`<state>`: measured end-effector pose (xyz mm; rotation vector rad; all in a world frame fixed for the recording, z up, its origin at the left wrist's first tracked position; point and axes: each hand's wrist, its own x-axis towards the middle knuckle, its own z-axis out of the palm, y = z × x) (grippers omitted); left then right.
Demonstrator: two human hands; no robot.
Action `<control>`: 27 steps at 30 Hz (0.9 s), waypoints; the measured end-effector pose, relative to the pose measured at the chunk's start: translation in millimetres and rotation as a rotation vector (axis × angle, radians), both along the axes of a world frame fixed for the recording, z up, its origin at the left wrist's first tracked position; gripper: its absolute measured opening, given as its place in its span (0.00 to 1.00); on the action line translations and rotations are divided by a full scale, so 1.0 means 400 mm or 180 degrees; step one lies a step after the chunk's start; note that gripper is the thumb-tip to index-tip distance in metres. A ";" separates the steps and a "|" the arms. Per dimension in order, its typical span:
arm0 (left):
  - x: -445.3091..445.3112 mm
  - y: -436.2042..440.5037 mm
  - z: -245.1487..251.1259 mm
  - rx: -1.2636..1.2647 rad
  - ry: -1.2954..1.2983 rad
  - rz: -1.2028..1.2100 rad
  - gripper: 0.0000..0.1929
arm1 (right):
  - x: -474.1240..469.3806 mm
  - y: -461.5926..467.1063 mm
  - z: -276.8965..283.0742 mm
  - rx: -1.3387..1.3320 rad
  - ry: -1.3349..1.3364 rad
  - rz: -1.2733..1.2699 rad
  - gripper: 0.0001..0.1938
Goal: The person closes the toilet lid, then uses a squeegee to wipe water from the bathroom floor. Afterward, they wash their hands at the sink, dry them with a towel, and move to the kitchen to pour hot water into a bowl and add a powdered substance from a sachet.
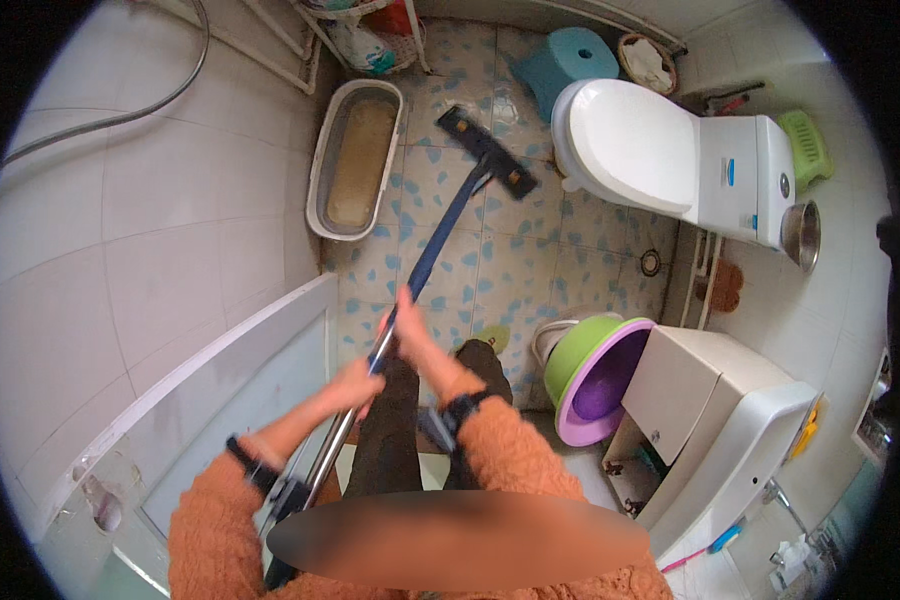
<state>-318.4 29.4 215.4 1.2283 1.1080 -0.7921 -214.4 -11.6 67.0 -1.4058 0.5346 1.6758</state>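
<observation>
A flat mop with a blue-and-silver pole (441, 229) slants across the view in front of me. My right hand (411, 334) grips the pole around its middle. Lower down, nearer my body, my left hand (354, 388) is closed around the same pole. At the far end, the black mop head (487, 152) lies on the tiled floor (521, 262), left of the toilet. Beside the head, to its left, stands a long white-rimmed mop bucket (315, 180) with murky brown water (361, 161) in it. The pole's near end is hidden by my sleeve and a blurred patch.
On the right are a white toilet (634, 146) with its lid down, nested green and pink basins (566, 401), and a washbasin cabinet (675, 390). A blue stool (581, 56), a waste basket (675, 79) and a shelf rack (424, 45) stand behind. A door (225, 382) is at left.
</observation>
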 end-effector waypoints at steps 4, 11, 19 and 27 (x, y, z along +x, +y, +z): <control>0.099 0.015 -0.118 0.0403 -0.0077 0.0028 0.08 | 0.152 0.028 -0.074 0.0079 0.0066 -0.0390 0.34; -0.170 -0.094 0.181 0.0285 0.0818 -0.0206 0.10 | -0.226 -0.123 0.155 -0.0240 0.0604 -0.0600 0.29; -0.183 -0.131 0.435 0.0254 0.1449 -0.0562 0.11 | -0.352 -0.188 0.370 -0.0211 0.1627 -0.1034 0.26; -0.006 -0.195 0.225 0.0321 0.0676 -0.1715 0.12 | -0.128 -0.312 0.189 0.0071 0.1105 -0.1648 0.30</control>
